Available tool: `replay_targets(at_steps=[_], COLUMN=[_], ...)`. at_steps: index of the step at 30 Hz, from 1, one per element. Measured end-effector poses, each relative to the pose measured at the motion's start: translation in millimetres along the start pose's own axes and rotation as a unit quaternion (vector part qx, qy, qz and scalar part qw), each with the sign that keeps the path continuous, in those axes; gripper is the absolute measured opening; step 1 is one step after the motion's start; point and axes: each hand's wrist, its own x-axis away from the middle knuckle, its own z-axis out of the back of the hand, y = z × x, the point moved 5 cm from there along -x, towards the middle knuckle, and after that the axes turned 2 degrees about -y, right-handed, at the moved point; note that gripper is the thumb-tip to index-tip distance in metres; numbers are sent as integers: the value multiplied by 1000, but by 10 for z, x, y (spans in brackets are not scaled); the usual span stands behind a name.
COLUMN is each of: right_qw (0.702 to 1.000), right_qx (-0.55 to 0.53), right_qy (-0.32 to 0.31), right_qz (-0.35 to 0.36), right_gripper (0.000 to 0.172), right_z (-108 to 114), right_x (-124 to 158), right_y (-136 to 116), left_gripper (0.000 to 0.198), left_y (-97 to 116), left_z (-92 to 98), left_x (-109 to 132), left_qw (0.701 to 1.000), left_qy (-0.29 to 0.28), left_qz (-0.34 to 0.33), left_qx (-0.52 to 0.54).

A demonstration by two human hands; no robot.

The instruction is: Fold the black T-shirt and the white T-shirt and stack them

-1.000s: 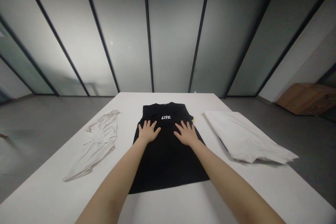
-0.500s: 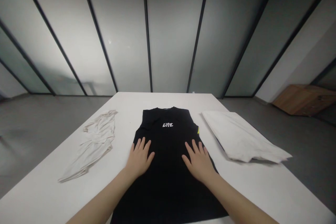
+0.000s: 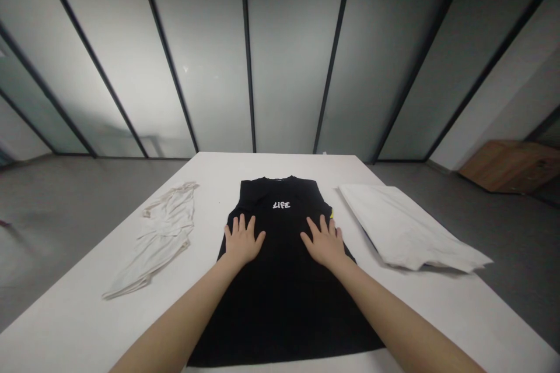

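Note:
A black sleeveless shirt (image 3: 284, 303) lies spread out on the white table (image 3: 210, 180), its neckline at the far end and its hem toward me. Small white lettering (image 3: 281, 206) runs across its upper part. My left hand (image 3: 243, 241) rests flat on the shirt's left side, fingers spread. On the right side, my right hand (image 3: 324, 241) lies palm down with its fingers apart, just below a bit of yellow at the shirt's edge. Neither hand grips the cloth.
To the left lies a crumpled off-white garment (image 3: 166, 227). A folded white cloth or sheet (image 3: 406, 227) sits at the right, its corner reaching past the table's edge. Frosted glass panels (image 3: 284, 58) stand behind the table, and a wooden cabinet (image 3: 503, 166) is far right.
Both hands have slid a little farther up the shirt, away from me, and slightly closer together. The shirt stays flat, and the view has shifted slightly.

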Motion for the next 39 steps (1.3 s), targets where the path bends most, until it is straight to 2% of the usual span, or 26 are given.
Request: replay_targets(at_steps=[8, 11, 13, 16, 19, 22, 25, 27, 29, 32, 36, 39], right_qw=[1000, 1000, 1000, 999, 996, 993, 996, 993, 988, 990, 998, 999], right_qx=[-22, -26, -28, -32, -34, -37, -25, -23, -26, -19, 18, 35], right_qy=[1, 0, 9, 32, 53, 80, 81, 45, 1, -26, -8, -1], right_qz=[0, 3, 4, -14, -63, -80, 24, 110, 151, 138, 64, 9], right_gripper=[73, 73, 72, 69, 67, 66, 65, 66, 69, 70, 69, 68], right_z=[147, 180, 176, 169, 213, 291, 269, 163, 43, -51, -52, -18], right_x=[-668, -806, -807, -703, -530, -285, 59, 323, 544, 707, 732, 775], right_y=[-206, -244, -204, -8, 250, 301, 29, -167, -219, 13, 519, 617], left_gripper=[74, 67, 62, 55, 46, 42, 43, 50, 58, 59, 56, 52], left_y=[-131, -171, -218, -329, -424, -349, -82, 60, 93, -94, -503, -586], left_z=[93, 125, 167, 270, 399, 481, 381, 248, 149, 138, 242, 340], left_x=[-775, -922, -927, -810, -588, -268, 129, 372, 553, 703, 824, 911], left_qw=[1000, 1000, 999, 997, 994, 987, 982, 982, 981, 981, 987, 995], left_qy=[-25, -10, 18, 54, 72, 100, 77, 37, 5, -13, -15, 12], left_qz=[-3, -18, -23, -38, -59, -95, -156, -175, -188, -191, -159, -99], left_qx=[-1, 11, 27, 48, 61, 81, 79, 58, 38, 22, 6, -24])
